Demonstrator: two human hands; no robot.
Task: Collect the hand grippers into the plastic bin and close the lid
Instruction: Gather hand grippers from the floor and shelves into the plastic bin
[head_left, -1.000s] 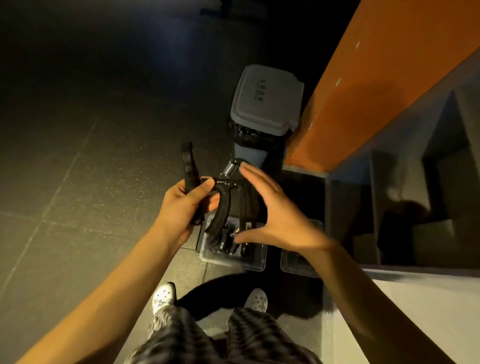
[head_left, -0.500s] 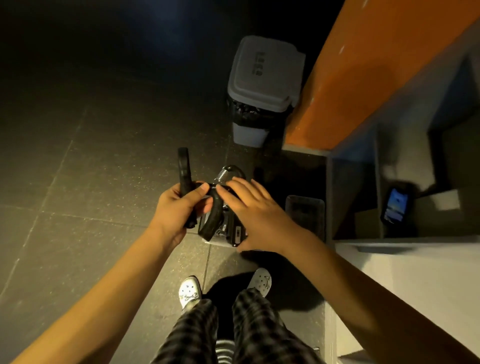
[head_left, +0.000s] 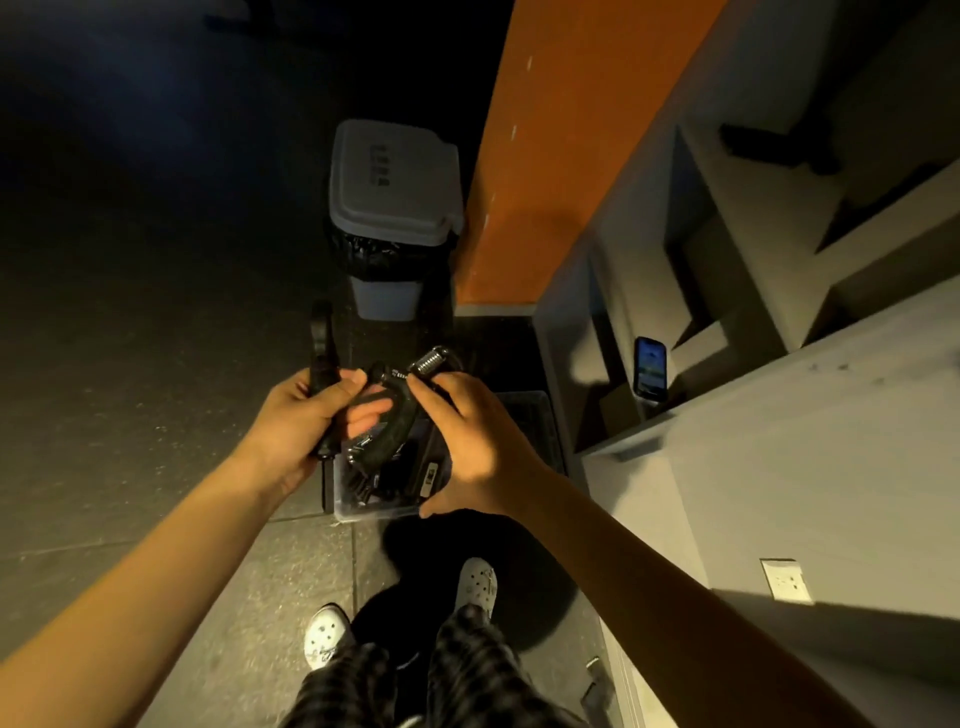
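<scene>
Dim light falls on a floor (head_left: 130, 364) of dark grey tiles. A grey trash can (head_left: 395, 176) with a closed lid stands at the far side of it, beside an orange panel (head_left: 566, 156). On the right are grey shelves (head_left: 779, 415), and a phone (head_left: 650, 369) leans upright in one compartment.

The plastic bin (head_left: 363, 512) is clear and stands on the floor, between the trash can and the person's white shoes (head_left: 324, 631). It has no lid on it, and several dark hand grippers (head_left: 384, 478) lie inside. A dark flat tray-like piece (head_left: 530, 415) lies just beside the bin on its right; I cannot tell if this is the lid.

Both hands hold a black hand gripper (head_left: 387, 431) directly above the bin. The left hand (head_left: 296, 426) is closed around the straight handle (head_left: 321, 343), which stands up out of the fist, and its thumb lies across toward the curved handle. The right hand (head_left: 472, 447) has its fingers bent over the end with the metal spring (head_left: 430, 362), with the fingertips touching there. Its thumb is spread away from the fingers and points down to the near edge of the bin. Whether the straight handle and the curved one belong to one gripper, I cannot tell.
</scene>
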